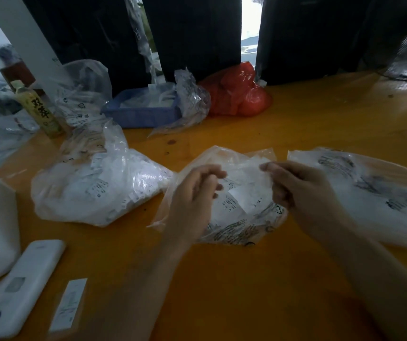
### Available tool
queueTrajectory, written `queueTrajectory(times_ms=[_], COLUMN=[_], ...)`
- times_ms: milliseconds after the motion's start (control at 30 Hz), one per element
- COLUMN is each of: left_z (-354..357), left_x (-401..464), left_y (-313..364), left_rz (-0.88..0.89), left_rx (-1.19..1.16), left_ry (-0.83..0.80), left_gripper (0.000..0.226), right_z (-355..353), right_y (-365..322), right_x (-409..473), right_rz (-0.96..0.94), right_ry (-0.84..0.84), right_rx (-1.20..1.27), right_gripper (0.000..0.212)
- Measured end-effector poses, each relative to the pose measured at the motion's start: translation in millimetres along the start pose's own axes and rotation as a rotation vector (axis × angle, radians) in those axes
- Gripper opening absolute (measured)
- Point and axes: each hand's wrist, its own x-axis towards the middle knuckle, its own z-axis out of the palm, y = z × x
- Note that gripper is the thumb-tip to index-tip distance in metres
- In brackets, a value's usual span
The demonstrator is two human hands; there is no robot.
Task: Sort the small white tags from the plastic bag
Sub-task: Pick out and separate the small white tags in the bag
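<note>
Orange table (222,279) carries several bags; both hands work the middle plastic bag (236,225); left hand (195,193) and right hand (296,190) pinch its upper film, fingers curled; white tags (240,196) lie inside; advisable to spread the mouth evenly, keeping the bag low to prevent spillage.

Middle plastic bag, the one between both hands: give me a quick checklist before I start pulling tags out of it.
1. Left hand has a grip on the middle bag: ok, fingers pinch its top edge.
2. Right hand has a grip on the same bag: ok, pinching the opposite edge.
3. Bag mouth open: cannot tell, the plastic is blurred there.
4. White tags inside: ok, several show through the plastic.
5. Bare table in front for sorting: ok.
6. Neighbouring full bag apart from the middle bag: not ok, their edges meet or nearly meet.
</note>
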Motion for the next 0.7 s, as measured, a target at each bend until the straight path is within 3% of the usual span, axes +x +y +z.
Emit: queueTrajectory(times_ms=[100, 167, 333, 400, 500, 700], left_z=[21, 28, 32, 31, 30, 29], left_x=[-2, -3, -4, -4, -5, -5], left_y=[-10, -16, -18, -16, -14, -12], left_rz=[-0.237, -0.338, -0.393, -0.401, -0.394, -0.348], left_rx=[-0.284, -0.443, -0.623, -0.631, -0.626, -0.712], left_ry=[-0.203, -0.219, -0.042, -0.021, 0.026, 0.05], left_gripper=[0.05, 0.054, 0.008, 0.009, 0.007, 0.005], right_z=[10, 14, 21, 23, 24, 31], right_y=[10, 15, 17, 14, 14, 21], right_x=[2, 2, -2, -6, -10, -12], right_rz=[0.117, 0.152, 0.179, 0.128, 0.0, -0.086], right_ry=[-0.112, -0.163, -0.137, -0.128, -0.119, -0.124], right_rx=[0.201, 0.202, 0.129, -0.072, -0.404, -0.623], right_gripper=[0.022, 0.022, 0.038, 0.043, 0.031, 0.034])
